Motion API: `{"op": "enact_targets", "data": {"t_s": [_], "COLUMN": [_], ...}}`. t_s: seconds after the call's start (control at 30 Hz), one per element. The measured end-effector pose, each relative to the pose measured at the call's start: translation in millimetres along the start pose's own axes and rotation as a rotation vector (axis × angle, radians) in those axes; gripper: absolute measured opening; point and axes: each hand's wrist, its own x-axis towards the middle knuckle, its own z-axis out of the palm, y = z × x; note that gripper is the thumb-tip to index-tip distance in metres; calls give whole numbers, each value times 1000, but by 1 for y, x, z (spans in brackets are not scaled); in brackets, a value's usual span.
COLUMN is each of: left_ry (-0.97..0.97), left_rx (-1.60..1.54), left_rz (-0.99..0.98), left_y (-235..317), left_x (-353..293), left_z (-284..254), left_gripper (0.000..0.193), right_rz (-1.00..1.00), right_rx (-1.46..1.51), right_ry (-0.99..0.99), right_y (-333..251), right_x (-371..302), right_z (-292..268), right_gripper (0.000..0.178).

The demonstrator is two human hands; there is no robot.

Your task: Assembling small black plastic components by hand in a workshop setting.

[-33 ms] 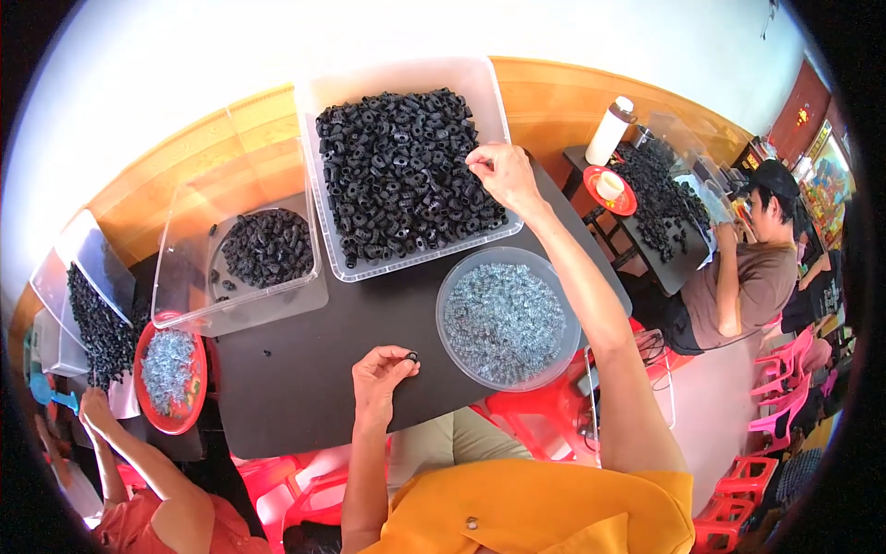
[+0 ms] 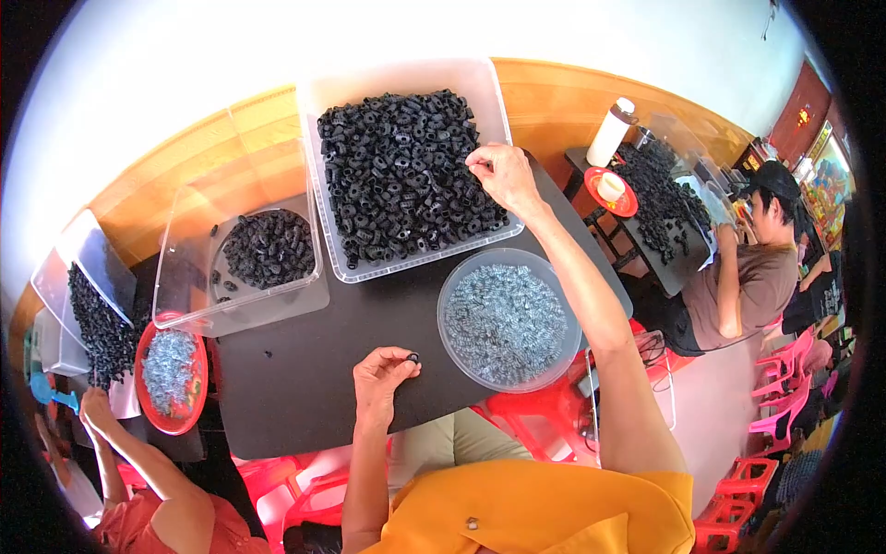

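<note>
Near the front edge of the dark table, my left hand pinches a small black plastic part with a round opening. My right hand reaches over the right side of a large clear box heaped with black plastic parts. Its thumb and fingertips are pressed together beside the heap; whether anything is between them is too small to tell. Below my right forearm stands a round clear tub full of small, pale bluish, see-through pieces.
Left of the big box, a clear bin holds fewer black parts. A red bowl of clear pieces sits near a co-worker's arms. Another person sits at a right-hand table with black parts and a white bottle. Red stools stand below.
</note>
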Motion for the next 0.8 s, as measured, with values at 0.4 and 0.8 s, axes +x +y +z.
{"op": "enact_targets", "data": {"t_s": [0.4,0.8], "left_ry": [-10,14], "left_rx": [109,28], "left_rz": [-9,6], "left_y": [1,-4], "left_x": [0,-1], "left_z": [2,-3], "left_gripper": [12,14], "right_rz": [-27,-189], "right_rx": [-47,-28], "right_ry": [-143,99], "right_y": [-76,-101], "right_x": [19,-7], "right_z": [61,60], "right_gripper": [26,15]}}
